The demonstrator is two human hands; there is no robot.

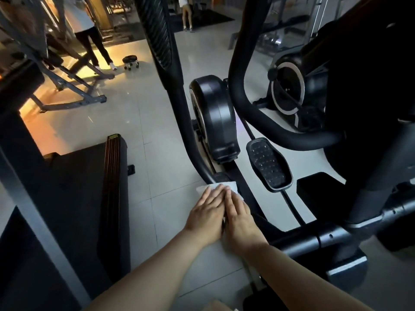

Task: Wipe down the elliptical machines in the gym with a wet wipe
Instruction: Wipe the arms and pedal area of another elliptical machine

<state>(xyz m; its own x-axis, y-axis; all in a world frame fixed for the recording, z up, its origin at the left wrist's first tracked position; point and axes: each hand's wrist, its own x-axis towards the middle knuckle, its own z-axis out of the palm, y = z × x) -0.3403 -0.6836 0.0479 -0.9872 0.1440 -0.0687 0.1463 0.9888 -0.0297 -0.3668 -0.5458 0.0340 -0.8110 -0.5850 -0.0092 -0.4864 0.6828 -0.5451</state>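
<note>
Pale glossy floor tiles (139, 122) spread under the gym gear in dim light, with a warm glow at ten o'clock; the black elliptical machine (215, 117) I am cleaning fills the middle and the three o'clock side of my view, its rounded flywheel cover at the centre and a studded pedal (268, 163) just toward four o'clock of it; the white wet wipe (232, 186) lies on a dark low bar of that machine, near six o'clock from the cover, where a curved black arm comes down to meet it; my left hand (207, 213) and right hand (239, 217) lie flat on the wipe, side by side and touching, fingers straight and pressing down, gripping nothing; only the far edge of the wipe shows past my fingertips; a dark treadmill deck (85, 198) sits at eight o'clock; a small wheeled stool (131, 61) stands at eleven o'clock, beside a person's dark trousers (94, 41); a second flywheel with a pale ring (288, 88) shows at two o'clock.
</note>
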